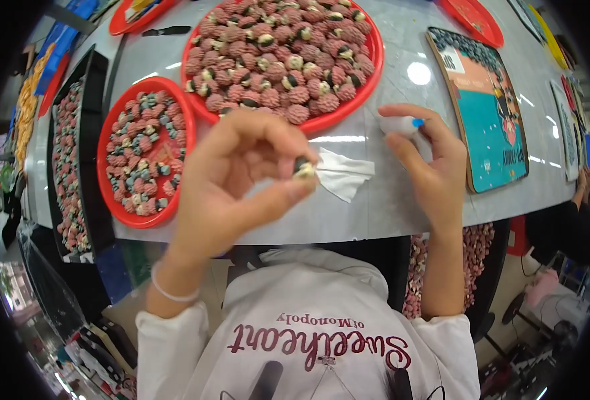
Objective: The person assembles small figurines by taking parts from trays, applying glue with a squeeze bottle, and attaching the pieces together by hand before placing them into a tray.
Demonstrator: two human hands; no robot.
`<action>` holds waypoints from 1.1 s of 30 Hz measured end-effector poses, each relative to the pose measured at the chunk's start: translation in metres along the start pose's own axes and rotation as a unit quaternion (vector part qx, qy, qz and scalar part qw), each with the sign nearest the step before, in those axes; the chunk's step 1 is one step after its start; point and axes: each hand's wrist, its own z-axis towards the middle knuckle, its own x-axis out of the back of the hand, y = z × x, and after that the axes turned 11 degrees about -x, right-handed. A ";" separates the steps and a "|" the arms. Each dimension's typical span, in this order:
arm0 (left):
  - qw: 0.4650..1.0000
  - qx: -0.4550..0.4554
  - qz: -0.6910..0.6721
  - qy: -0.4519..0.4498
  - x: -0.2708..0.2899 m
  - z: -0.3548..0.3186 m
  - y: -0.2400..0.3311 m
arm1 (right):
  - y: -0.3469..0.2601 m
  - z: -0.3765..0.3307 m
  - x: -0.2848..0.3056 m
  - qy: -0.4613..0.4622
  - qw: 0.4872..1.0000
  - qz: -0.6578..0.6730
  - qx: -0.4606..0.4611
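Note:
Between the thumb and forefinger of my left hand (225, 180) is a small ridged pink piece (303, 168) with black and cream parts. My right hand (438, 160) is closed around a small white squeeze bottle (395, 125) with a blue tip, apart from the piece. A crumpled white tissue (347, 175) lies on the table between my hands. Just beyond them, a large round red tray (377, 63) is heaped with similar pink pieces (278, 63), some showing black and cream parts.
Left of my left hand, a smaller red tray (101, 157) holds pink and grey pieces, beside a long black bin (98, 87) of them. On the right lies a teal illustrated board (491, 153). Another red dish (475, 17) sits at the far right. Below the table edge are more pieces (478, 257).

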 end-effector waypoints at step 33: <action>0.980 0.112 -0.159 0.052 -0.037 -0.026 -0.051 | -0.064 -0.052 0.047 -0.041 0.969 -0.187 0.157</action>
